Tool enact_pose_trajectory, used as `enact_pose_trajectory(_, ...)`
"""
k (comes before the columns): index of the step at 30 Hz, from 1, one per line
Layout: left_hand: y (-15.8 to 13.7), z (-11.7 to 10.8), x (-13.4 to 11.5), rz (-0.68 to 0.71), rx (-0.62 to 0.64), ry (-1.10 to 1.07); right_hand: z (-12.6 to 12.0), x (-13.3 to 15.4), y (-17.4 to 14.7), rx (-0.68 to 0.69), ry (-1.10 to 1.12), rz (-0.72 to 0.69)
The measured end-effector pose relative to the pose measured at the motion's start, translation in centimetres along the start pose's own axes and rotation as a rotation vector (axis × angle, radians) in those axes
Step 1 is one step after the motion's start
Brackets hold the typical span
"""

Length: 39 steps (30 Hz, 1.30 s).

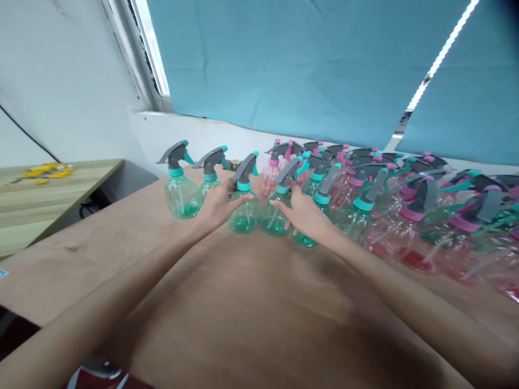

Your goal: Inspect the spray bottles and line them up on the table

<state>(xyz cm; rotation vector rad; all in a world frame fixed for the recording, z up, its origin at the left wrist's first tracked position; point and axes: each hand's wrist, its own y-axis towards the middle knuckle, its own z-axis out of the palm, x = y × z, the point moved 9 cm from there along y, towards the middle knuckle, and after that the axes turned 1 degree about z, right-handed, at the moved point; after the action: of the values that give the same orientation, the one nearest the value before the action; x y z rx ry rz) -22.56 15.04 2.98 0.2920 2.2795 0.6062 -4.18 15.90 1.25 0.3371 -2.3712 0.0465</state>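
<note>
Your left hand (219,205) is at a round, clear green-tinted plastic spray bottle (244,220) with grey trigger and teal collar; thumb across the front, fingers bent behind. Your right hand (307,213) is at a matching teal-collared bottle (274,224) just beside it, thumb in front, fingers around the right side. Clamped or merely touching: can't tell, either hand. Both bottles stand upright on the brown wooden table (227,308); thumb-and-finger placement likely steadies such rounded bodies. Pink-collared clear plastic spray bottles (405,237) crowd your right, probably packed close to save room.
</note>
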Motion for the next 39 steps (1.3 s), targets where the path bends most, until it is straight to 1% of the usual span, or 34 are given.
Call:
enact_pose_trajectory(8, 0.4, 0.3, 0.4, -0.026, -0.006, 0.061, 0.1, 0.0, 0.2, 0.009, 0.013, -0.024)
enact_pose_trajectory(13, -0.2, 0.2, -0.5, -0.011, -0.032, 0.088, 0.0, -0.1, 0.4, 0.003, -0.019, -0.043)
enact_pose_trajectory(16, -1.5, -0.2, -0.8, 0.014, -0.049, 0.073, 0.0, -0.1, 0.3, 0.004, -0.037, -0.058)
enact_pose_trajectory(18, -2.8, -0.8, -0.5, 0.007, -0.069, 0.061, 0.0, -0.1, 0.1, 0.013, -0.049, -0.069)
enact_pose_trajectory(22, -6.1, -1.8, 0.3, -0.034, -0.095, 0.032, -0.1, 0.1, -0.3, 0.033, -0.071, -0.099)
enact_pose_trajectory(25, -8.0, -1.9, -0.1, -0.079, -0.07, 0.005, -0.2, 0.3, -0.7, 0.038, -0.093, -0.13)
enact_pose_trajectory(28, -8.7, -1.5, -1.9, -0.099, -0.026, -0.041, -0.5, 0.5, -1.5, 0.032, -0.124, -0.169)
enact_pose_trajectory(31, -8.2, -0.4, -4.6, -0.082, 0.036, -0.099, -0.7, 0.7, -3.0, 0.035, -0.149, -0.216)
enact_pose_trajectory(36, -6.5, 2.7, -9.5, -0.005, 0.163, -0.221, -0.8, 0.9, -7.2, 0.094, -0.109, -0.336)
enact_pose_trajectory(37, -6.4, 3.5, -10.4, -0.003, 0.207, -0.241, -0.9, 1.0, -8.1, 0.097, -0.091, -0.366)
enact_pose_trajectory(39, -6.3, 4.3, -12.0, 0.0, 0.215, -0.243, -1.1, 1.2, -10.0, 0.098, -0.061, -0.446)
